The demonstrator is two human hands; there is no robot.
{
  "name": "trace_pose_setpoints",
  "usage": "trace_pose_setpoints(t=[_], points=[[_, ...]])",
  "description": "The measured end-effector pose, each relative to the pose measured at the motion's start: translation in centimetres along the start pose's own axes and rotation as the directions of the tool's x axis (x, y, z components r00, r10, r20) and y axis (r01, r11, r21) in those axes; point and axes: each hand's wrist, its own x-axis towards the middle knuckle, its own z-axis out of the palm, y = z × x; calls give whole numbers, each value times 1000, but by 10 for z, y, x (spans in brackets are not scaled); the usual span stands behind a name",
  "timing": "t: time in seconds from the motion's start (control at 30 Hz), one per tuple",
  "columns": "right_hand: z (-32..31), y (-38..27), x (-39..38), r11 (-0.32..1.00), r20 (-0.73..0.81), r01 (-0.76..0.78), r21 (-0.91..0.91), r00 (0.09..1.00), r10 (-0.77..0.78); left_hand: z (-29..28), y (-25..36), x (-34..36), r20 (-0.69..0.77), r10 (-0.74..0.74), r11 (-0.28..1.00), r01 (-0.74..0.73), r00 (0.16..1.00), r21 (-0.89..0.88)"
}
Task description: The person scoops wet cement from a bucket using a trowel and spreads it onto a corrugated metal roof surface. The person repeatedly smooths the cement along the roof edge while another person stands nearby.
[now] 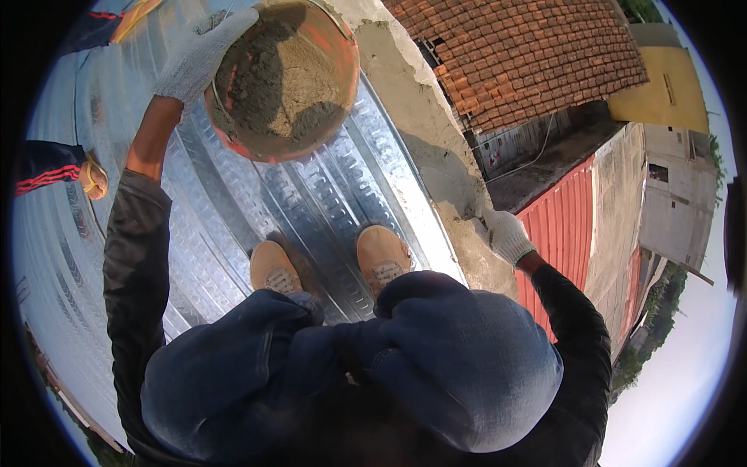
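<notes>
I've clamped the left hand [204, 62] on the rim of the bucket [340, 68], just right of that grip; the right hand [506, 237] is at the cement ledge [436, 167] — closure I can't tell. A slipping rim could spill mortar [307, 86].

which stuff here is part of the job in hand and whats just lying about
Part of the job:
bucket, left hand at its rim
mortar inside it
ledge, right hand at its edge; any tool there is unclear

Just around:
tiled roof
red roof
another person's sandalled foot
</notes>
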Motion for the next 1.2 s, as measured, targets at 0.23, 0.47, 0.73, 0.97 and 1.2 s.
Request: trace_pose_setpoints(t=[0.23,0.47,0.73,0.97,1.2], points=[[23,18,5,995,-142,-25,-96,990,11,-1,0,-14,-64,39,987,-28,997,161],[-50,-23,150,936,-381,102,-336,894,-234,3,11,-22,-79,-94,995,97,992,32],[-120,-64,303,906,-304,162,-390,906,-293,-2,23,-33,-76,-111,993,107,991,-59],[-147,-96,371,941,-394,135,-311,883,-256,-10,3,-29,-88,-146,982,134,985,-132],[-123,-98,341,943,-251,302,-140,910,-328,-23,-17,-21,-116,-159,983,146,981,-114]])
